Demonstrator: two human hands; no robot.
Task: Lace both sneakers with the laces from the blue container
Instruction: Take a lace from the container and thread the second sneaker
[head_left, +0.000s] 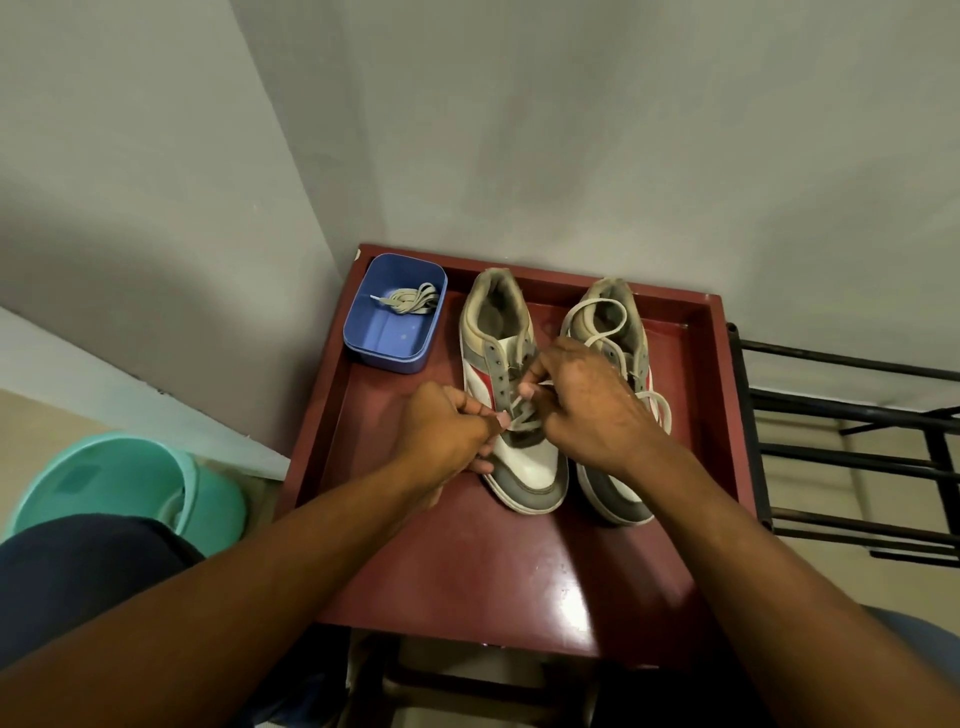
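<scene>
Teal plastic first: a round tub (130, 483) sits on the floor, well to the left of the left sneaker (524, 470), which I take as my mark throughout. Left of that sneaker's heel and just beside it stands the blue container (384, 362), and a bundled lace (410, 301) lies at the container's far end. Container and sneaker share the red table (519, 582), and the sneaker's toe points toward me.

My left hand (441, 431) comes in from the lower left on a long, nearly straight forearm. It sits against the sneaker's left flank at the lowest eyelets, fingers curled in, thumb and forefinger clamped together on one end of the lace (525, 422). That lace crosses the bottom of the sneaker's eyelet rows.

My right hand (592, 405) reaches in from the lower right and arches over the sneaker's tongue, back of the hand up. Its fingers are bent down and pinched together on the lace's other run.

Just to the right of the left sneaker, parallel to it, stands the right sneaker (610, 491); a loop of lace (615, 319) drapes over its opening and outer side. My right hand hides whether that loop joins the lace I hold. Well to the right stands a black rack (841, 415).
</scene>
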